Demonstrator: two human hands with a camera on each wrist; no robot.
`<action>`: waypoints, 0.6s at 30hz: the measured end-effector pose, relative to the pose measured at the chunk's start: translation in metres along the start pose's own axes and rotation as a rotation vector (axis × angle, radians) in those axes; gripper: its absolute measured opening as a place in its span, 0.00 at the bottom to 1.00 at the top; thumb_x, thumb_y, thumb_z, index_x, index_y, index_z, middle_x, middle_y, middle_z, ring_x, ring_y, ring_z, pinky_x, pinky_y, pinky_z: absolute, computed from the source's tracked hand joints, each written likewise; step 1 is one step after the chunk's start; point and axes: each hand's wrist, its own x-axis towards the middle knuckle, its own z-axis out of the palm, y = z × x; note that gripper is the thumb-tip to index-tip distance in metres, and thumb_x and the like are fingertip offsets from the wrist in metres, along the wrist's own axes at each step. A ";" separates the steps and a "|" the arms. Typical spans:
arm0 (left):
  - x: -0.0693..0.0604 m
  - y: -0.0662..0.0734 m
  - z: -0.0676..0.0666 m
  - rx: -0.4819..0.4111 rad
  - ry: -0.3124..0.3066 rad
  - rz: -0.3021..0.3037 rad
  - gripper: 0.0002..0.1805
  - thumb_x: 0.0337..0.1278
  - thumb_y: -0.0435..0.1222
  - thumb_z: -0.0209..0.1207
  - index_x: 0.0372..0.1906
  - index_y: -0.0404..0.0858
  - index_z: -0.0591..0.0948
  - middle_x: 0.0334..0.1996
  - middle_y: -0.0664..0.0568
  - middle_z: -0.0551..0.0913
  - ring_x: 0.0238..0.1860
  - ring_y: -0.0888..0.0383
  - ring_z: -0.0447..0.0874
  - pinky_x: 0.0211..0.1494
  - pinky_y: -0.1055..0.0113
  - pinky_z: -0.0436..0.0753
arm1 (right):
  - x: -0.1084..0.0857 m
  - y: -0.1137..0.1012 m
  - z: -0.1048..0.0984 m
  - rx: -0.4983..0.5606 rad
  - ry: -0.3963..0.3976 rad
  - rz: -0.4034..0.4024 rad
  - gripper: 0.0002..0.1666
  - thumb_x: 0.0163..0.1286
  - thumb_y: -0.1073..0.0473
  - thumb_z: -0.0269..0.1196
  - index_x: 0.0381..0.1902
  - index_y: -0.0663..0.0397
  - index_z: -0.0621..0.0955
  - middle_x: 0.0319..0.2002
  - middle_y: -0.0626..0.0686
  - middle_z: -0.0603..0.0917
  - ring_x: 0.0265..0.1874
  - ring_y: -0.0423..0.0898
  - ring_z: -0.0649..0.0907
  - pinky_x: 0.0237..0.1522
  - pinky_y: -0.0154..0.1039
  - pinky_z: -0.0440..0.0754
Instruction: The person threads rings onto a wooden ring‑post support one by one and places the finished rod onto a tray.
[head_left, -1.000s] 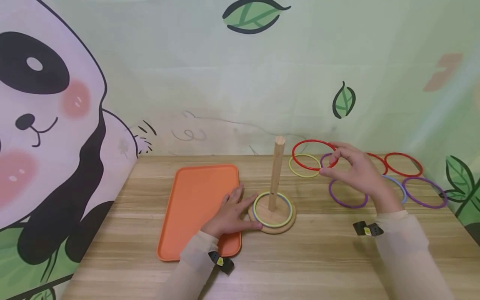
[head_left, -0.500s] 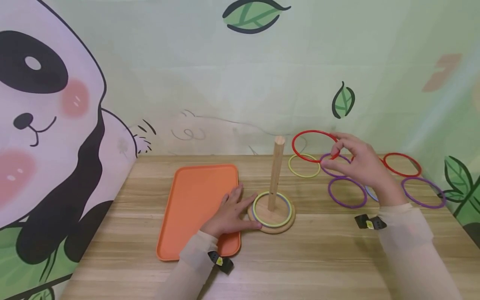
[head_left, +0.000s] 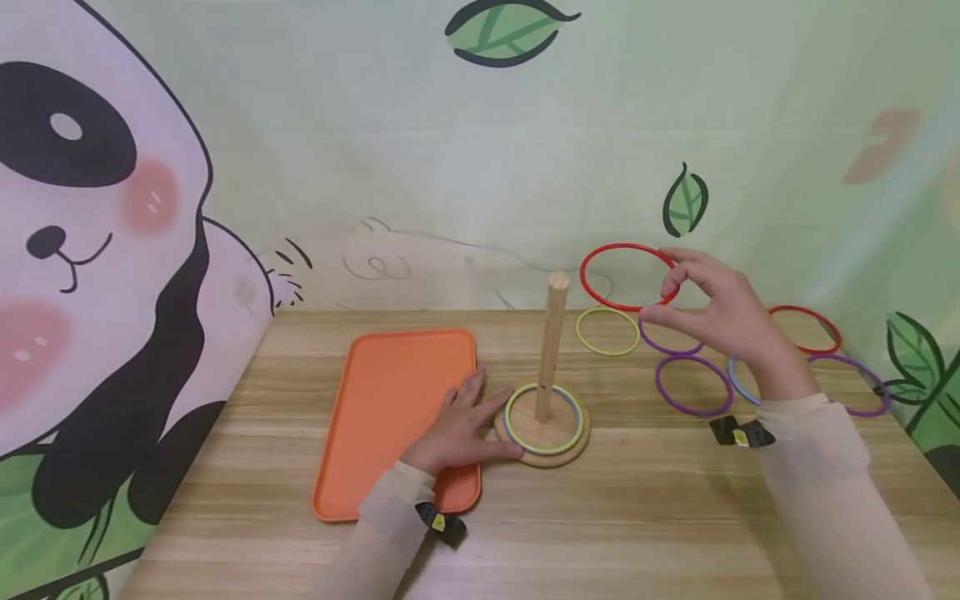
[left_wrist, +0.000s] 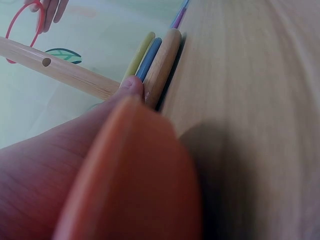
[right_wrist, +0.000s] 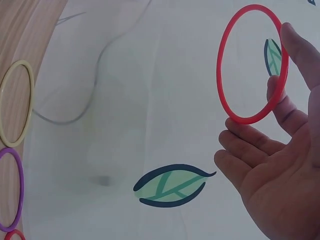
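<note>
A red ring [head_left: 592,293] is pinched between thumb and fingers of my right hand [head_left: 716,312], raised right of the wooden peg [head_left: 552,342]. In the right wrist view the red ring [right_wrist: 220,75] stands clear of everything but the right hand [right_wrist: 280,160]. Around the peg's foot, a yellow-green ring [head_left: 511,433] lies over a blue one on the round base [head_left: 581,446]. My left hand [head_left: 461,429] spreads its fingers at the base's left edge. The left wrist view shows its thumb [left_wrist: 132,86] against the base [left_wrist: 162,67], beside the stacked yellow-green ring [left_wrist: 138,57] and blue ring [left_wrist: 149,59].
An orange tray [head_left: 397,417] lies left, partly under the left hand. Behind and right of the peg lie a yellow-green ring [head_left: 592,346], several purple rings, including one [head_left: 693,413] nearer the front, a blue ring [head_left: 733,383] and a red ring [head_left: 838,337]. A printed cloth [head_left: 375,125] hangs behind.
My right hand has lifted the red ring higher, moving slightly away from me, and more of the purple ring behind it shows. The left hand has stayed at the base.
</note>
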 end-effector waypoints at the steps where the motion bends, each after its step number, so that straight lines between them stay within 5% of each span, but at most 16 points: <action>1: 0.000 0.000 0.000 -0.001 0.000 0.001 0.53 0.55 0.65 0.71 0.83 0.51 0.64 0.85 0.35 0.38 0.85 0.40 0.34 0.84 0.41 0.39 | 0.000 -0.001 -0.001 -0.001 0.004 -0.005 0.20 0.57 0.63 0.82 0.32 0.54 0.78 0.73 0.62 0.75 0.75 0.65 0.69 0.74 0.66 0.63; 18: -0.002 0.001 -0.001 -0.007 -0.005 -0.005 0.53 0.55 0.65 0.71 0.83 0.52 0.64 0.85 0.35 0.38 0.85 0.40 0.33 0.84 0.42 0.38 | 0.006 -0.016 -0.009 0.007 0.032 -0.029 0.19 0.58 0.66 0.81 0.33 0.56 0.78 0.74 0.57 0.74 0.76 0.60 0.69 0.77 0.59 0.62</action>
